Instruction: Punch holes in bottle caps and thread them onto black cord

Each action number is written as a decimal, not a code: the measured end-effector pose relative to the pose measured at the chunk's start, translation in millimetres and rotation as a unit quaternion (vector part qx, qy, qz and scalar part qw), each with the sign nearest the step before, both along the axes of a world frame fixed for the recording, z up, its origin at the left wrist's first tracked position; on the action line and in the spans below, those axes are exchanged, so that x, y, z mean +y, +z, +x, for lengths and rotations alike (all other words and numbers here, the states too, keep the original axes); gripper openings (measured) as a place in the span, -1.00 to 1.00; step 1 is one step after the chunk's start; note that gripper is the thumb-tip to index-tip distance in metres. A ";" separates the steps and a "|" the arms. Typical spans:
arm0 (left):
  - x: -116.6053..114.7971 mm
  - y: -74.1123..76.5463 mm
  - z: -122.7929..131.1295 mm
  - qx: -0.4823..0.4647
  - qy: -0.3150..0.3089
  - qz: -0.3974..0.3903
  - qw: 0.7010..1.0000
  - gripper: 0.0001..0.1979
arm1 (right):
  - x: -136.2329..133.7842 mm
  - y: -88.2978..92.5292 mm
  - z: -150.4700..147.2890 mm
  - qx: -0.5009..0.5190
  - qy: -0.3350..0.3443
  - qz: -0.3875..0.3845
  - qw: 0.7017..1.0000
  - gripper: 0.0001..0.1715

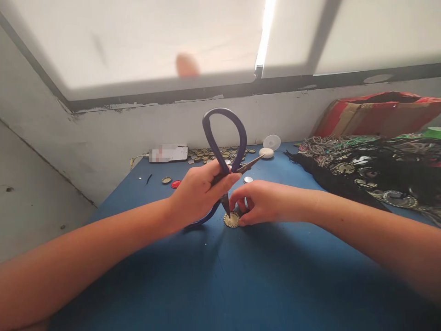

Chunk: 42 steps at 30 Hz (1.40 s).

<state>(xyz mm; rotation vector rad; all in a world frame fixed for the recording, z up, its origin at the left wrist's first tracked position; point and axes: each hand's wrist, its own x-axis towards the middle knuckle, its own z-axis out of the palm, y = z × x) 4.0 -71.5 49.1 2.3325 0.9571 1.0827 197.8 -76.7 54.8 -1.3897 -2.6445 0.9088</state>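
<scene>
My left hand [201,193] is closed around the middle of a pair of scissors [225,138] with large blue loop handles. The blades stand spread apart: one tip points down into a gold bottle cap [231,220] on the blue table [241,276], the other blade points up and right. My right hand [260,202] rests on the table beside the cap, its fingertips pinching the cap's edge and holding it in place.
Several more gold caps [206,155] lie at the table's back edge beside a phone [168,153]. A red cap [176,184] and loose caps sit behind my left hand. Two white round lids [268,147] lie at the back. Dark beaded fabric [372,170] and a red box [379,115] fill the right.
</scene>
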 end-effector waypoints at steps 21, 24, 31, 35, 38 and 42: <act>-5.0 -0.5 1.5 0.032 -0.068 0.101 0.992 -0.94 | 2.1 -10.7 -2.2 0.045 0.064 0.024 0.997 -0.86; -4.1 -0.7 1.3 0.034 -0.068 0.099 0.992 -0.93 | 3.6 -14.0 -2.2 0.046 0.066 0.034 0.996 -0.88; -3.6 -0.7 0.7 0.035 -0.072 0.105 0.991 -0.92 | 3.7 -17.6 -1.4 0.043 0.072 0.036 0.996 -0.73; -2.6 -1.8 0.5 0.034 -0.072 0.114 0.990 -0.92 | 3.1 -17.8 -1.0 0.040 0.071 0.030 0.996 -0.78; -2.3 -2.1 0.3 0.035 -0.069 0.113 0.991 -0.92 | 3.7 -17.2 -1.5 0.039 0.070 0.028 0.996 -0.80; -3.4 -1.1 0.3 0.040 -0.063 0.103 0.992 -0.92 | 3.7 -16.4 -1.1 0.041 0.073 0.017 0.996 -0.76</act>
